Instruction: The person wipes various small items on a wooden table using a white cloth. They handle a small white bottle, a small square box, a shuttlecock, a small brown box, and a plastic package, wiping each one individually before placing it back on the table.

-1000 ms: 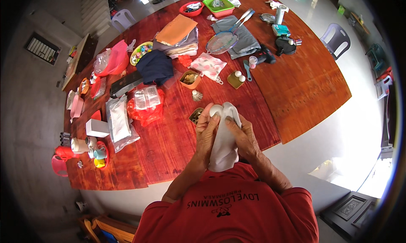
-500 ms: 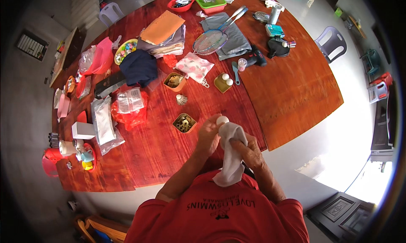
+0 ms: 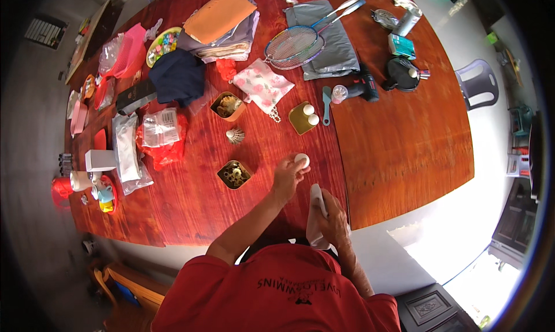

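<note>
The left hand pinches a white ball, presumably light, slippery, best held mid-girth; rightward, the right hand clasps white cloth.

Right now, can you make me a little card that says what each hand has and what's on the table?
Left hand: holds a white ball
Right hand: grips a white cloth
Tray: green, with two more balls at its right side
Shuttlecock: between the far box and the near box
Box contents: small bits, too small to name
Rackets: two, partly over a grey bag
Table: reddish wood
</note>
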The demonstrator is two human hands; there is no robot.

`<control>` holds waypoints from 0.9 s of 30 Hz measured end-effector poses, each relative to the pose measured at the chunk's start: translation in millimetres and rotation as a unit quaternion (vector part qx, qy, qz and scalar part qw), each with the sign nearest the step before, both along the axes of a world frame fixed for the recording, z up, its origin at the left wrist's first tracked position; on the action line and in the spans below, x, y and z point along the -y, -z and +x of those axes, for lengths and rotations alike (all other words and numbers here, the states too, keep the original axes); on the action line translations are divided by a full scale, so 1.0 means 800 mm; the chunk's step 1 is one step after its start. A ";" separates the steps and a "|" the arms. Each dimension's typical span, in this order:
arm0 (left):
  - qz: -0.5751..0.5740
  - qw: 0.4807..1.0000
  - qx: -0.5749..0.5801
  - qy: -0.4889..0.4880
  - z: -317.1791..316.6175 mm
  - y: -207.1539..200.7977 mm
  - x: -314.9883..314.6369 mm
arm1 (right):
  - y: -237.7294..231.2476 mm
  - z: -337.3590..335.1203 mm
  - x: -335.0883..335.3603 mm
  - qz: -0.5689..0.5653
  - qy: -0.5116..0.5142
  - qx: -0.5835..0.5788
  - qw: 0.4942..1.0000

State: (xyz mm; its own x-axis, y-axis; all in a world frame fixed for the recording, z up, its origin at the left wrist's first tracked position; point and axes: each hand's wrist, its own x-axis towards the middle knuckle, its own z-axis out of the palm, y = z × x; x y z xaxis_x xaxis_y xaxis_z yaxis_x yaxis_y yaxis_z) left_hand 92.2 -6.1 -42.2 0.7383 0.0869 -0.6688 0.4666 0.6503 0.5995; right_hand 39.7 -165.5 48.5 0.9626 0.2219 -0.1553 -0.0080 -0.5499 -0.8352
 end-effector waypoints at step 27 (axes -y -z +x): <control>0.520 0.849 -0.059 -0.071 0.197 0.225 -0.009 | 0.068 0.067 0.059 -0.042 0.033 -0.163 0.985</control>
State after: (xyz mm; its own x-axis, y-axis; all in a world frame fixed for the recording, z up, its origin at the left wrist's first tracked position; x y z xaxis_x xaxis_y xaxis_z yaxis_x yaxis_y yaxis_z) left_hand 250.2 1.3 -222.5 0.6042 0.7586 -0.2437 0.5241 -0.1480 0.8387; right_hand 93.2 -212.9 -5.5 0.8705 0.1334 -0.4737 -0.3062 -0.6067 -0.7336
